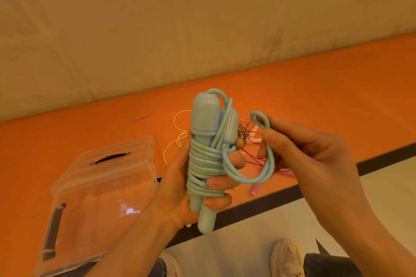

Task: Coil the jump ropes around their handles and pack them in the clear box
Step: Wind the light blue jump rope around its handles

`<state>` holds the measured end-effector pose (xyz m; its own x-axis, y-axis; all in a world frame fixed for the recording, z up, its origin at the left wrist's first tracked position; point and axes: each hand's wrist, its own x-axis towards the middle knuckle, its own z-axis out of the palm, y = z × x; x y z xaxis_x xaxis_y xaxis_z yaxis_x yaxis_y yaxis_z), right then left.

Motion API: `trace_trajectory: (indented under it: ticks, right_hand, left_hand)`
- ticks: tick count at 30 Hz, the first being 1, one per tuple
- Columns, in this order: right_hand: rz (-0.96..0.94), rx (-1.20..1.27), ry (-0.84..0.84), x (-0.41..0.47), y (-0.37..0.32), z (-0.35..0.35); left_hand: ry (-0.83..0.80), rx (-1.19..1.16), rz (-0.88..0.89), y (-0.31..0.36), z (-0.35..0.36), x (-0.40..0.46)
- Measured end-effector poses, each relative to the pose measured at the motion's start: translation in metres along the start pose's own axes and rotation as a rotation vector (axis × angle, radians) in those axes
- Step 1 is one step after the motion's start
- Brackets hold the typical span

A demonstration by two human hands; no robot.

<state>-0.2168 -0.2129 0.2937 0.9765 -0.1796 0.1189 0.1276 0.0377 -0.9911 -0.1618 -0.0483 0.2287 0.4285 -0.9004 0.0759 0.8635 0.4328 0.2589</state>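
A light blue jump rope has its cord wound in several turns round its two handles, which stand upright side by side. My left hand grips this bundle from below and behind, fingers curled over the coils. My right hand pinches the loose end of the blue cord, folded into a small loop, just right of the bundle. The clear box lies on the orange surface at the lower left, its lid tipped back.
Behind my hands, a yellow cord, thin red and green cords and pink handles lie tangled on the orange surface. A black stripe edges it. Pale floor and my shoes show below. A beige wall rises behind.
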Motion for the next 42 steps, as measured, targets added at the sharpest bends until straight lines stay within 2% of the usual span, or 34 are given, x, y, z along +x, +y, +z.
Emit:
trace_trajectory:
  ticks: [7, 11, 14, 19, 23, 28, 33, 39, 42]
  right_hand:
    - [-0.07, -0.191, 0.018, 0.0, 0.002, -0.005]
    - [-0.107, -0.157, 0.056, -0.001, -0.002, -0.005]
    - [-0.11, -0.074, 0.025, -0.001, -0.005, -0.007]
    - [0.122, 0.178, -0.155, 0.004, -0.003, -0.012]
    - [0.219, 0.19, -0.271, 0.006, -0.002, -0.016]
    - [0.224, 0.124, -0.261, 0.007, -0.001, -0.019]
    - [0.247, 0.182, -0.273, 0.007, -0.003, -0.018]
    - [0.369, 0.251, -0.374, 0.012, -0.002, -0.027]
    - [0.388, 0.254, -0.381, 0.013, -0.002, -0.028]
  left_hand:
    - [0.029, 0.099, 0.022, -0.001, -0.005, 0.001]
    - [0.021, 0.114, 0.014, -0.002, -0.008, 0.001]
    - [0.001, 0.185, 0.004, -0.002, -0.007, 0.001]
    - [0.003, 0.322, -0.014, -0.004, -0.01, 0.002]
    - [0.005, 0.349, -0.058, -0.007, -0.011, 0.002]
    - [0.026, 0.371, -0.056, -0.007, -0.011, 0.002]
    - [0.03, 0.364, -0.034, -0.004, -0.008, 0.001]
    - [0.0, 0.536, -0.081, 0.001, -0.003, 0.0]
    - [0.121, 0.601, -0.04, 0.001, -0.002, -0.002]
